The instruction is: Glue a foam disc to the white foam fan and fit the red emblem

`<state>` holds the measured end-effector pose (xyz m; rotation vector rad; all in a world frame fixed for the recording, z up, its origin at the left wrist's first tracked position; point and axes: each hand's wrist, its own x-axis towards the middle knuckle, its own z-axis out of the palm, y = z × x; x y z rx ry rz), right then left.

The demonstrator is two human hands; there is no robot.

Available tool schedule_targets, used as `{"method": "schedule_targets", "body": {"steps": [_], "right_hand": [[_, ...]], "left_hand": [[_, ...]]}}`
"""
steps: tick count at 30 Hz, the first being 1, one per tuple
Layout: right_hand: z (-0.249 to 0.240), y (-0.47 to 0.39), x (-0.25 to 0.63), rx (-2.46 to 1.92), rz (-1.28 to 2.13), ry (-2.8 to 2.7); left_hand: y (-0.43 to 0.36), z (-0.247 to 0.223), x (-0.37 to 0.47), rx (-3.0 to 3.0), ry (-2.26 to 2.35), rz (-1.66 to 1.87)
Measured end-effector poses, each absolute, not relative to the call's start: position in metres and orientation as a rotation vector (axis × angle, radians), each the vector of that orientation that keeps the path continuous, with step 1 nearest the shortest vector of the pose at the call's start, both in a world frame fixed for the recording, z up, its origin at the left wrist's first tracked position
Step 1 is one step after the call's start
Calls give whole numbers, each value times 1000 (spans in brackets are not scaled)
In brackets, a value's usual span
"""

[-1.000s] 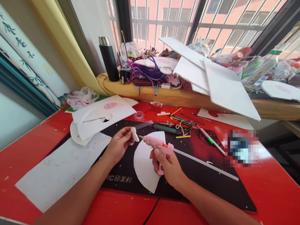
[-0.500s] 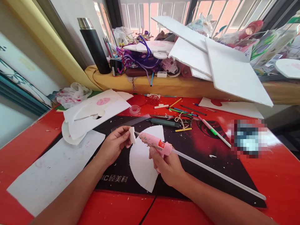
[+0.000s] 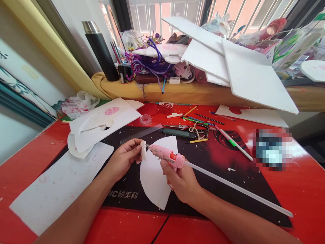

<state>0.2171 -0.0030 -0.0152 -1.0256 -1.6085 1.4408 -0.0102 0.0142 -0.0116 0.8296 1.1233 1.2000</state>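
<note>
Two items held over red desk (image 3: 127, 227)

A black mat (image 3: 213, 156) lies on the desk, a curved white sheet (image 3: 154, 183) on the mat. Above the sheet, the right hand (image 3: 184, 181) grips a pink glue gun (image 3: 165, 154). The left hand (image 3: 128, 156) pinches a small white piece (image 3: 143, 151) at the gun's nozzle (image 3: 148, 146); contact is hard to confirm.

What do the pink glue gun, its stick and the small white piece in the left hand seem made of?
Pink glue gun: probably plastic, from its smooth, slightly shiny moulded body. Stick: likely hot-melt glue, being translucent and smooth. Small white piece: perhaps foam, judging by its matte, thick look; too small to be sure.
</note>
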Motion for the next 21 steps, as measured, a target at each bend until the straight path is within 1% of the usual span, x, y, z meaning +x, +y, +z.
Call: {"method": "schedule_targets", "body": {"steps": [21], "right_hand": [[-11,-5,217,-1059,1432,-1600]], "left_hand": [[13,-13,-12,846,1119,1173]]}}
